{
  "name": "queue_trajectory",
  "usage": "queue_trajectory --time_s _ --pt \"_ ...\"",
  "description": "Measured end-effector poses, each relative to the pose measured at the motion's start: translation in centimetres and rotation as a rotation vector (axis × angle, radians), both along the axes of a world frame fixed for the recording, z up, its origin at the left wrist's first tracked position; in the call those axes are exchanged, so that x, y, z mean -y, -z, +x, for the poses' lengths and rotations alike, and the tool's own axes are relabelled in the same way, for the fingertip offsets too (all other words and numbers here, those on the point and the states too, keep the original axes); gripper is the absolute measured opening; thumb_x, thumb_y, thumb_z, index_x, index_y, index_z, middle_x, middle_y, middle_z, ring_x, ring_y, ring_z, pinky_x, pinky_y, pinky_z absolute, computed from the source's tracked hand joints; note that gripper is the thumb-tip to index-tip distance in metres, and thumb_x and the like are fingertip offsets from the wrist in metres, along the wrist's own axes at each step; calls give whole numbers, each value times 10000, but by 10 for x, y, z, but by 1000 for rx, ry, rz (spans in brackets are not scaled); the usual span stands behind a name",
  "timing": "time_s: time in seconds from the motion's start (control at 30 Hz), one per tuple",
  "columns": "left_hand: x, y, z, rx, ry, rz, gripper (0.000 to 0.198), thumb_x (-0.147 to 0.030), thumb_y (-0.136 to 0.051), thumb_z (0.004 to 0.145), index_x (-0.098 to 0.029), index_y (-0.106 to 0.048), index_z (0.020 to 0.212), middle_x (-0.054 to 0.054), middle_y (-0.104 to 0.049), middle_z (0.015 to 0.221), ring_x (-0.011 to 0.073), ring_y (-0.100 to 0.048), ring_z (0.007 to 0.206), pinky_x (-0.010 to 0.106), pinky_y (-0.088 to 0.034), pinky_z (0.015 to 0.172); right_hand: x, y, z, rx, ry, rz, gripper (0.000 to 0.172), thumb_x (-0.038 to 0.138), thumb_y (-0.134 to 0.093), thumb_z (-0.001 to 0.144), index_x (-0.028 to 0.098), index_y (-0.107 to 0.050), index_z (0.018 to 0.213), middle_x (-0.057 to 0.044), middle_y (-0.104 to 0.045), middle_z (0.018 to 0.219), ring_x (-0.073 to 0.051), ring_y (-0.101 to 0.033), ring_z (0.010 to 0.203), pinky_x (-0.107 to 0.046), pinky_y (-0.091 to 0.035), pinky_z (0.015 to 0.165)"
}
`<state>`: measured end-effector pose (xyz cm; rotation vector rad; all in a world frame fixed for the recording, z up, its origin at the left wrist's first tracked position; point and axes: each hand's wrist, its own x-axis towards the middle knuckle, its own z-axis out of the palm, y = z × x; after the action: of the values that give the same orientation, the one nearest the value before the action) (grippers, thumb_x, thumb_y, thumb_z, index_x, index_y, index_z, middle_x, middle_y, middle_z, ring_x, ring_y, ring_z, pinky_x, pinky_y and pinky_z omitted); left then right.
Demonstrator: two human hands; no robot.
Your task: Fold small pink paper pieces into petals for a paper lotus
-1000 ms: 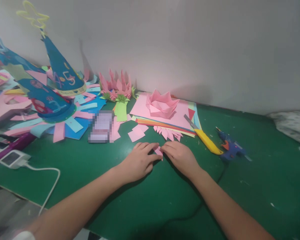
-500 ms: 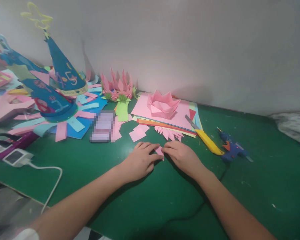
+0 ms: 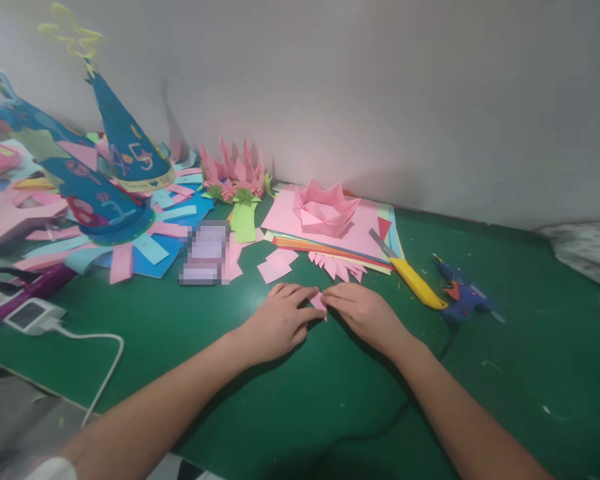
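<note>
Between my two hands lies a small piece of pink paper (image 3: 319,304) on the green table (image 3: 290,413). My left hand (image 3: 283,320) grips its left side, thumb near the lower edge and fingers at the top. From the other side, the closed fingers of my right hand (image 3: 363,312) press on its right edge. Fingers hide part of the paper. Just beyond are loose pink paper squares (image 3: 275,268) and a row of pointed folded pink pieces (image 3: 335,267). A pink folded paper lotus (image 3: 326,210) sits on a stack of coloured paper (image 3: 280,217).
A yellow utility knife (image 3: 417,283), blade out, and a blue glue gun (image 3: 463,293) lie to the right. On the left are a blurred phone (image 3: 205,253), blue paper cone hats (image 3: 127,133), a white charger (image 3: 35,315) with its cable, and a pink paper crown (image 3: 234,170).
Almost nothing differs. My right fingertips have shifted very slightly left along the pink paper, and the whole view has drifted a little.
</note>
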<state>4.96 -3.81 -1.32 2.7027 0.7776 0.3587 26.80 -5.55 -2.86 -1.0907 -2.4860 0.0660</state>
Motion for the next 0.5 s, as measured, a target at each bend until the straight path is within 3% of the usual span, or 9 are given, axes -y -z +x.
queue_trajectory --time_s 0.5 --pt "1 1 0 18 21 8 353 -124 -444 843 -258 -583 1138 31 -530 1267 217 -471 1106 415 -327 981 -1 -4 -4 -43 3 -37 270 143 -393 930 162 -655 992 -93 -668 955 -189 -597 870 -353 -523 764"
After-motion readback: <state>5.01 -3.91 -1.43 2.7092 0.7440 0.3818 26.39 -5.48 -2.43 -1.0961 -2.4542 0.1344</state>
